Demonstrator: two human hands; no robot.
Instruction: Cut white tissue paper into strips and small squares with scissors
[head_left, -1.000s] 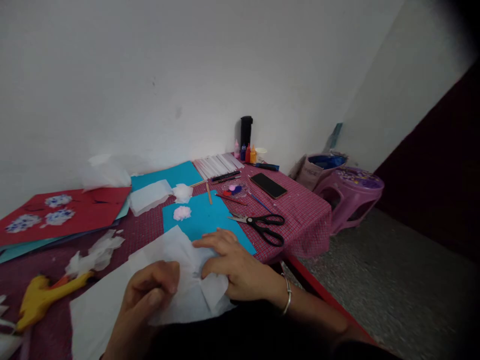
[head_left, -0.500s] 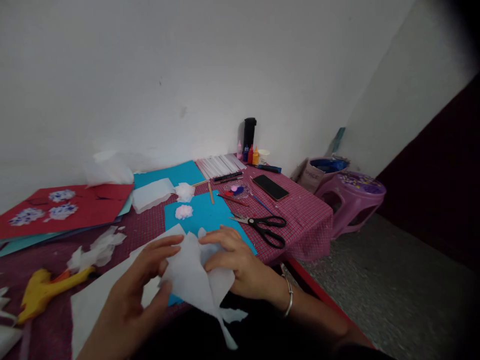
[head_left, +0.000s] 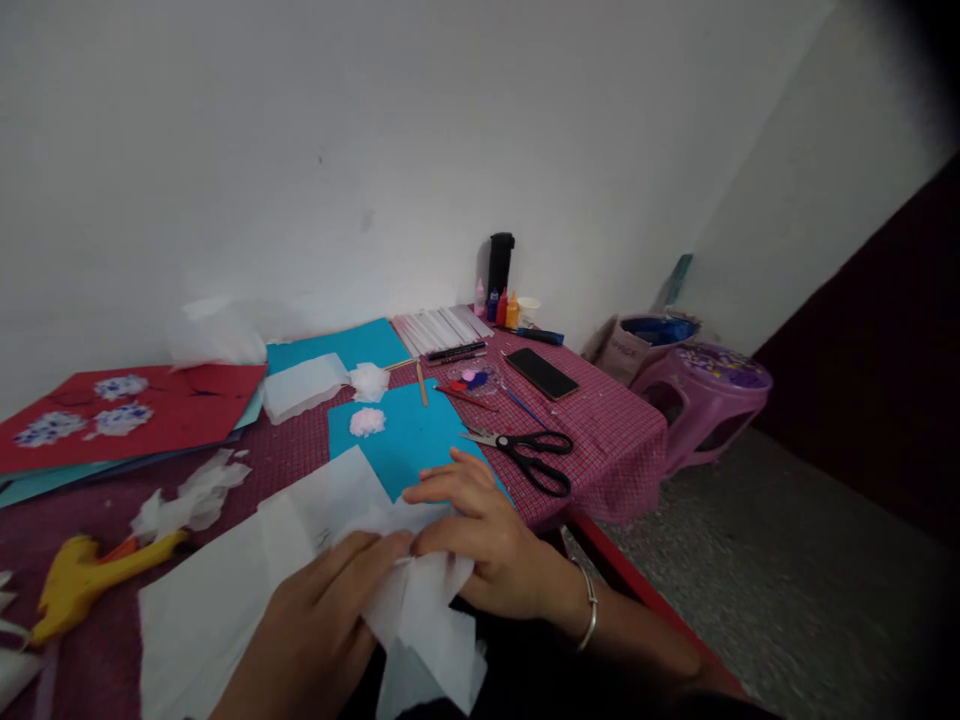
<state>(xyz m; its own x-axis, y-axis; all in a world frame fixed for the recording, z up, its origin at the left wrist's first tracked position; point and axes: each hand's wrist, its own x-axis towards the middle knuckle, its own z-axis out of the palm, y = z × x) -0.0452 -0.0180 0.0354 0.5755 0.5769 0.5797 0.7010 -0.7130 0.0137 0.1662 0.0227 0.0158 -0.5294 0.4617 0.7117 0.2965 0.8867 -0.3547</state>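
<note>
My left hand (head_left: 330, 610) and my right hand (head_left: 484, 540) come together at the front edge of the table, both gripping a thin white tissue paper (head_left: 431, 610). Its layers hang down below my fingers, overlapping and creased. Under my left wrist lies a larger white sheet (head_left: 217, 590). Just beyond my hands a blue paper sheet (head_left: 409, 440) bears a small pale pink crumpled paper flower (head_left: 367, 422). Black-handled scissors (head_left: 529, 455) rest partly on the blue sheet, to the right of my right hand.
On the left are a yellow glue gun (head_left: 90, 580), tissue scraps (head_left: 199, 492) and red paper (head_left: 195, 425) with blue-spotted white flowers. Farther back stand paint bottles (head_left: 502, 308); a phone (head_left: 541, 373) lies near the right. A purple stool (head_left: 705, 410) stands beyond the table.
My left hand has moved right and closer to my right hand. The tissue paper has been lowered and gathered between the fingers, its loose layers hanging down.
</note>
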